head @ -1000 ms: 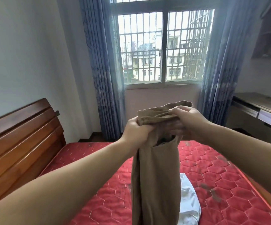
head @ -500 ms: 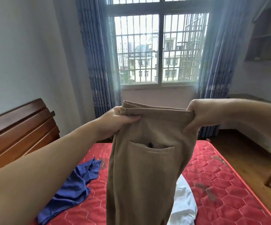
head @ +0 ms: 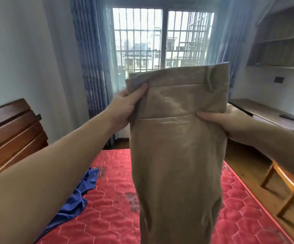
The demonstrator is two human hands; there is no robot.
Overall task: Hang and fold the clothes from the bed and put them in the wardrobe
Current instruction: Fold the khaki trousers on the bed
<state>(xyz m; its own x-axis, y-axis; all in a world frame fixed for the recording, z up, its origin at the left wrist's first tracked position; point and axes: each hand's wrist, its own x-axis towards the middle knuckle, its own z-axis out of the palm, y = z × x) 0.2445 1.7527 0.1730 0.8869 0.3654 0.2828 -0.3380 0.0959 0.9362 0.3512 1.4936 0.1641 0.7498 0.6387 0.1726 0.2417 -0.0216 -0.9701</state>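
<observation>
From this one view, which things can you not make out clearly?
- Right hand, head view: its fingers lie behind the khaki trousers; only the thumb shows.
- Trouser legs: cut off by the bottom edge.
- Red mattress behind the trousers: hidden, so any clothes there are unseen.
- Blue garment: partly covered by the left arm; its type is unclear.
- Wardrobe: not in view.

so the khaki trousers (head: 177,147) got raised higher in front of the window, and the right hand (head: 218,120) slid off the waistband down to the side by the pocket.
</observation>
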